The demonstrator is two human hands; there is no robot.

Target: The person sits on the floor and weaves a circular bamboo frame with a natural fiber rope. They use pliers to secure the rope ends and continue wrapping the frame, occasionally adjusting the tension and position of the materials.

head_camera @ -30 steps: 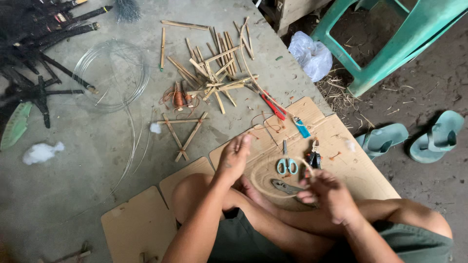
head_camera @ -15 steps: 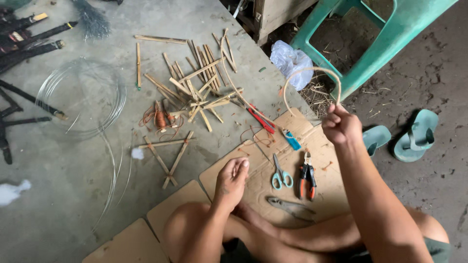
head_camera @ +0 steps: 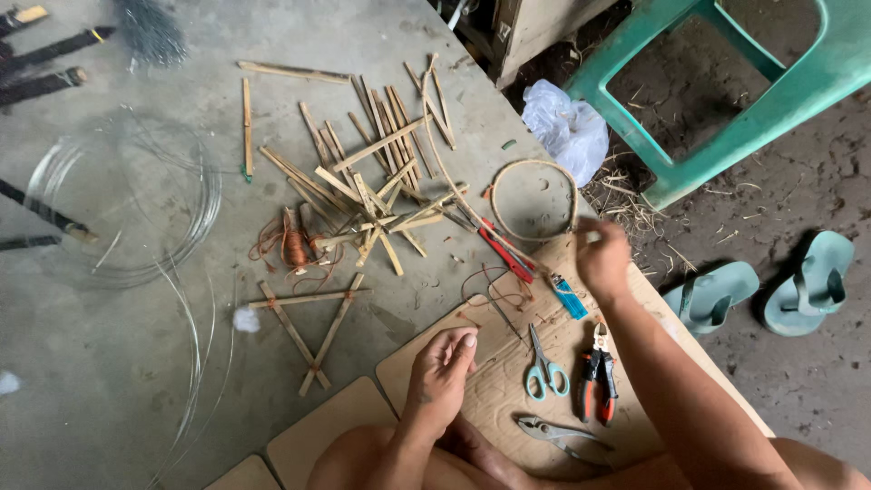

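Observation:
My right hand (head_camera: 601, 259) reaches forward, its fingers pinched at the near right rim of a round bamboo ring (head_camera: 493, 195) that lies flat on the concrete floor. My left hand (head_camera: 445, 361) rests on the brown cardboard (head_camera: 426, 349) in front of my legs, fingers curled, with nothing visible in it. Between my hands on the cardboard lie teal-handled scissors (head_camera: 544, 372), orange-and-black pliers (head_camera: 597, 386) and grey pliers (head_camera: 553, 431). A blue lighter (head_camera: 570, 298) and a red-handled cutter (head_camera: 504, 254) lie just behind my right wrist.
Several split bamboo sticks (head_camera: 372, 181) are piled on the floor, with a tied stick triangle (head_camera: 304, 327) and a copper wire spool (head_camera: 295, 245) nearby. A coil of clear wire (head_camera: 118, 200) lies at left. At right are a plastic bag (head_camera: 567, 127), a green plastic chair (head_camera: 726, 100) and flip-flops (head_camera: 708, 295).
My right hand lifted the ring from my lap, carried it forward to the right and brought it down onto the floor. My left hand sank onto the cardboard.

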